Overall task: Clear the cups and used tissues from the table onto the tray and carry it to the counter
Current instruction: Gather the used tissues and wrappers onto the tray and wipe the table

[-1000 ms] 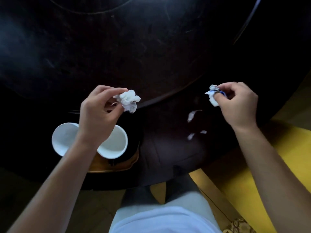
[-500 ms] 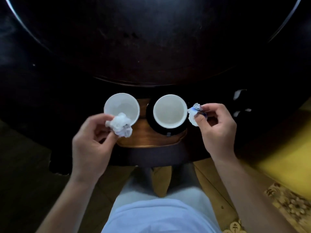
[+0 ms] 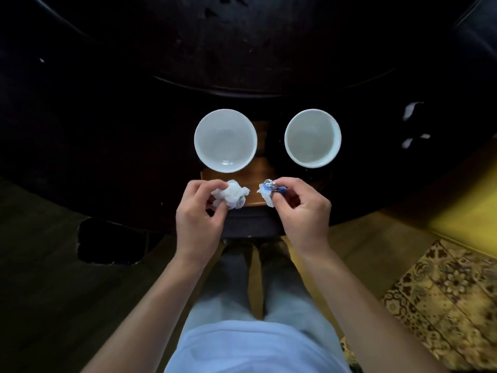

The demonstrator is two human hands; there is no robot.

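Note:
Two white cups stand side by side on a brown wooden tray [image 3: 262, 168] at the near edge of the dark round table: the left cup [image 3: 225, 140] and the right cup [image 3: 312, 138]. My left hand [image 3: 200, 216] pinches a crumpled white tissue [image 3: 231, 194] just above the tray's near edge. My right hand [image 3: 301, 208] holds a smaller crumpled scrap [image 3: 266, 191], white with blue and a shiny bit. The two hands are close together, below the cups.
Small white paper scraps [image 3: 410, 110] lie on the dark table [image 3: 242, 63] to the right of the cups. The table edge runs just under my hands. A yellow patterned floor [image 3: 443, 292] is at the right, and a dark stool [image 3: 107, 240] at the lower left.
Both hands moved inward and down to the tray's near edge, still holding their tissues. The view shifted, so the cups now sit centred above my hands.

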